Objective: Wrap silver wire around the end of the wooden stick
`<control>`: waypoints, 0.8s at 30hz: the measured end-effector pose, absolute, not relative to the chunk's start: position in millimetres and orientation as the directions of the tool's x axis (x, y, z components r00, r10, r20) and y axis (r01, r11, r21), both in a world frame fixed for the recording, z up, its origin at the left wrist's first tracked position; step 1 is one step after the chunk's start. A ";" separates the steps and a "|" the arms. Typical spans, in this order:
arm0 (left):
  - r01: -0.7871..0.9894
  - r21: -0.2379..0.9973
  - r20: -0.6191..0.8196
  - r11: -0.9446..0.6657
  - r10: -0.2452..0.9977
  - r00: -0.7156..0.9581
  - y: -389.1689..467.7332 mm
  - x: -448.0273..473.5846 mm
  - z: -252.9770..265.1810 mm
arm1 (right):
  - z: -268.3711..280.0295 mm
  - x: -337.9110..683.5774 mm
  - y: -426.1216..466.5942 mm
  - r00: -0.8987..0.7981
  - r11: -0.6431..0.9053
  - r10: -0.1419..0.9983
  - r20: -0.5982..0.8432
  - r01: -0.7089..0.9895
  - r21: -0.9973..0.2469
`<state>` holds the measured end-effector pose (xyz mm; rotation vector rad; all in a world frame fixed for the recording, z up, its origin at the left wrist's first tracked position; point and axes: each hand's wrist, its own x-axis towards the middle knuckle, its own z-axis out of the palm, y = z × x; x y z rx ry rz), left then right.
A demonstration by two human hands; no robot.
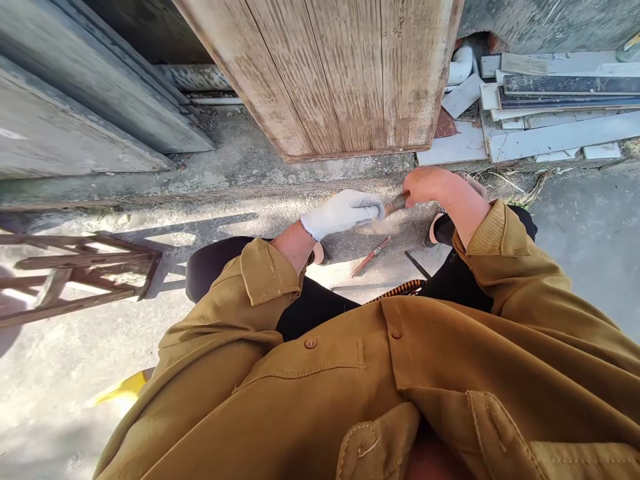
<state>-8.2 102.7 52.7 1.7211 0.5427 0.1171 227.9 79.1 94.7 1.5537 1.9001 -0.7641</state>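
My left hand (347, 213), in a white knit glove, is closed around one end of a short brownish stick-like tool (397, 204). My bare right hand (425, 185) grips the other end, fingers curled round it. The tool is slightly blurred and partly covered by both hands, so I cannot tell its exact kind. Below the hands, a worn red stick-like piece (371, 257) lies on the concrete. A thin dark rod (417, 265) is to the right of it, near my leg. Just beyond my hands stands a weathered plank panel (340, 80), its lower edge near the ground.
A wooden stool-like frame (80, 262) lies at the left. Grey boards (115, 87) lean at upper left. Stacked strips and tiles (555, 137) lie at right, beside a white pipe elbow (461, 65). A black-and-orange striped cord (400, 290) shows between my legs; something yellow (120, 390) is at lower left.
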 end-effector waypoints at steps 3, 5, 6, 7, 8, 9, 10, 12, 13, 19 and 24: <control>0.367 0.924 -0.255 -0.107 0.543 0.800 110.0 -12.9 55.6 | 99.9 224.9 73.7 -0.386 0.262 0.380 -0.841 0.917 -0.302; 0.398 0.914 -0.268 -0.081 0.617 0.740 115.4 -14.4 53.9 | 108.4 228.3 71.6 -0.568 0.198 0.273 -0.776 0.823 -0.533; 0.406 0.911 -0.269 -0.067 0.650 0.711 118.0 -14.4 52.0 | 113.5 231.4 71.1 -0.636 0.149 0.288 -0.716 0.768 -0.623; 0.406 0.912 -0.262 -0.053 0.687 0.678 120.3 -14.0 49.6 | 118.5 235.1 70.9 -0.672 0.098 0.354 -0.650 0.718 -0.689; 0.397 0.917 -0.248 -0.037 0.725 0.642 122.2 -13.2 47.0 | 122.9 239.1 71.0 -0.669 0.044 0.465 -0.580 0.672 -0.739; 0.377 0.926 -0.234 -0.018 0.756 0.611 123.4 -12.2 44.6 | 126.3 243.1 71.4 -0.617 -0.012 0.606 -0.501 0.624 -0.782; 0.351 0.936 -0.225 0.003 0.772 0.594 123.8 -11.1 42.8 | 128.3 246.7 72.1 -0.523 -0.069 0.741 -0.421 0.564 -0.823; 0.306 0.951 -0.232 0.041 0.748 0.622 121.7 -8.9 41.8 | 127.5 252.0 74.7 -0.253 -0.172 0.922 -0.293 0.411 -0.895; 0.298 0.953 -0.244 0.049 0.704 0.667 119.2 -8.0 42.5 | 124.9 253.3 76.5 -0.133 -0.206 0.954 -0.267 0.355 -0.912; 0.272 0.962 -0.239 -0.023 0.411 0.880 102.5 -3.8 53.0 | 103.1 242.2 84.2 0.074 -0.222 0.957 -0.282 0.811 -0.541; 0.327 0.940 -0.238 -0.097 0.499 0.833 106.9 -7.7 61.0 | 101.9 224.9 79.0 -0.117 0.042 0.780 -0.615 0.990 -0.135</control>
